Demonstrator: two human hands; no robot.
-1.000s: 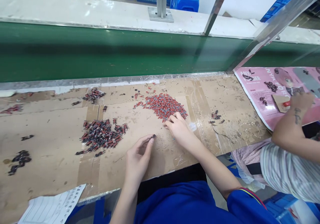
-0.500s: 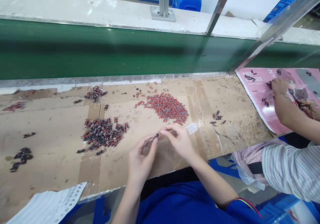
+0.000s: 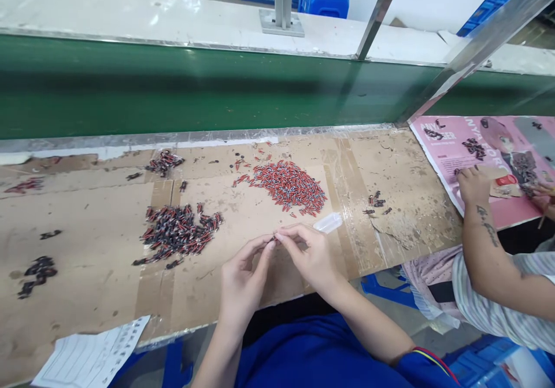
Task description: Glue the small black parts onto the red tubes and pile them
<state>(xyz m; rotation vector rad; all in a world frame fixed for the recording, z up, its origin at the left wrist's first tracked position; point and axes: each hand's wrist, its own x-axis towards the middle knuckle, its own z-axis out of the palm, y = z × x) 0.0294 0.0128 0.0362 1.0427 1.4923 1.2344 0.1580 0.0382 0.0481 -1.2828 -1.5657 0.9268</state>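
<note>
My left hand (image 3: 243, 269) pinches a small black part (image 3: 273, 238) between thumb and forefinger above the cardboard's near edge. My right hand (image 3: 309, 256) meets it fingertip to fingertip, thumb and forefinger closed on the other end, where a small red piece showed earlier; the fingers now mostly hide it. Just beyond lies a heap of small red parts with metallic ends (image 3: 290, 187). To the left is a heap of black-and-red parts (image 3: 180, 232). A clear plastic piece (image 3: 328, 222) rests beside my right hand.
Cardboard (image 3: 243, 272) covers the bench. Smaller clusters of dark parts (image 3: 40, 273) lie left, others (image 3: 376, 200) right. A lined paper sheet (image 3: 93, 353) overhangs the front edge. A green belt (image 3: 195, 90) runs behind. At right, a co-worker's hand (image 3: 473, 184) is over a pink mat (image 3: 451, 174).
My right fingertips have closed in against my left ones, covering more of the small part. The co-worker's hand has moved back toward the mat's near side.
</note>
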